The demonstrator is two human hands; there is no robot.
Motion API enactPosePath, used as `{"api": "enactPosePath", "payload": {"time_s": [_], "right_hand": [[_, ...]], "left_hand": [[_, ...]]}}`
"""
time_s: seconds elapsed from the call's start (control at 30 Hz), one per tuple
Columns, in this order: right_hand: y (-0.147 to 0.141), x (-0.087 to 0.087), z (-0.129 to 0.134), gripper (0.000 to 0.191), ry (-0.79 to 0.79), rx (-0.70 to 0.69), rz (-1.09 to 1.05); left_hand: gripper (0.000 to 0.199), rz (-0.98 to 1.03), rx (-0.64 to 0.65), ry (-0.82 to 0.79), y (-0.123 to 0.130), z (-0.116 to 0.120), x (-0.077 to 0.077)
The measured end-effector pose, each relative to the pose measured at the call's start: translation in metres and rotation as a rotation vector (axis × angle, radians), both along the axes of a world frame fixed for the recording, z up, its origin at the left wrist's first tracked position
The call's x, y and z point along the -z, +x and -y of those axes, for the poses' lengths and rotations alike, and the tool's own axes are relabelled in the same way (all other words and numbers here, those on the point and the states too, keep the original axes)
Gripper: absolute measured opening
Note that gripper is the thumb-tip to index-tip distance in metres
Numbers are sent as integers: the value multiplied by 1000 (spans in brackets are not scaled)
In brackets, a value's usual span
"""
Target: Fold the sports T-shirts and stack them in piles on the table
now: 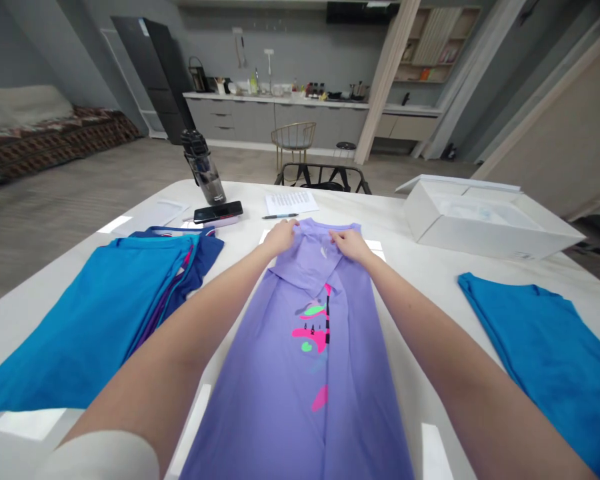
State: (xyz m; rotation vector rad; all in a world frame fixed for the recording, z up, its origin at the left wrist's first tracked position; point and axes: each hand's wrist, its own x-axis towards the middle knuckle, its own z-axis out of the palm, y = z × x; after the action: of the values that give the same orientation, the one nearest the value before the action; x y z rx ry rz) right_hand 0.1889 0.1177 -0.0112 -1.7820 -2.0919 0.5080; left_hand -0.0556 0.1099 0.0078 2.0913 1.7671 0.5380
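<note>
A purple garment [290, 373] with pink, green and black print lies lengthwise on the white table [405, 267], its upper part folded inward near the far end. My left hand [281, 237] pinches the garment at its far left edge. On the right of the far end, my right hand [349, 244] has its fingers closed on the purple fabric near the neckline. Both arms reach forward over the sides of the garment.
Blue and navy folded clothes [95, 300] are stacked at the left. Behind them are a phone [218, 212], a bottle [205, 170], a pen [280, 216] and a printed sheet [292, 202]. An open white box [495, 230] and a blue garment [550, 340] lie right.
</note>
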Motion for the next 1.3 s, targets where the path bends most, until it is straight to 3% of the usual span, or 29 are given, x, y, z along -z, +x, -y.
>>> {"api": "enactPosePath", "payload": {"time_s": [0.1, 0.2, 0.4, 0.57, 0.73, 0.83, 0.9, 1.0, 1.1, 1.2, 1.3], "right_hand": [[3, -4, 23, 57, 15, 50, 107], [1, -6, 39, 51, -25, 83, 165], [-6, 1, 49, 19, -52, 89, 112], [-13, 4, 48, 9, 12, 26, -41], [-3, -26, 48, 18, -99, 36, -413], [22, -53, 36, 21, -236, 99, -567], [43, -61, 22, 23, -255, 144, -585], [65, -48, 0, 21, -243, 268, -513], [69, -13, -6, 20, -122, 414, -322], [62, 18, 8, 39, 64, 337, -88], [49, 28, 34, 40, 219, 219, 92]], "left_hand": [[46, -265, 108, 47, -3, -17, 9], [40, -367, 83, 13, 4, -28, 16], [37, -337, 27, 36, 12, -40, 28], [27, -326, 51, 70, 12, -39, 31], [28, -157, -63, 180, 14, -38, 16], [28, -66, -140, 244, 25, -40, 3], [26, -52, -167, 222, 38, -38, 0], [25, -100, -160, 193, 60, -28, 7], [33, -157, -109, 203, 70, -12, 21], [35, -217, 57, 209, 65, 4, 32], [34, -232, 203, 201, 52, 19, 38]]}}
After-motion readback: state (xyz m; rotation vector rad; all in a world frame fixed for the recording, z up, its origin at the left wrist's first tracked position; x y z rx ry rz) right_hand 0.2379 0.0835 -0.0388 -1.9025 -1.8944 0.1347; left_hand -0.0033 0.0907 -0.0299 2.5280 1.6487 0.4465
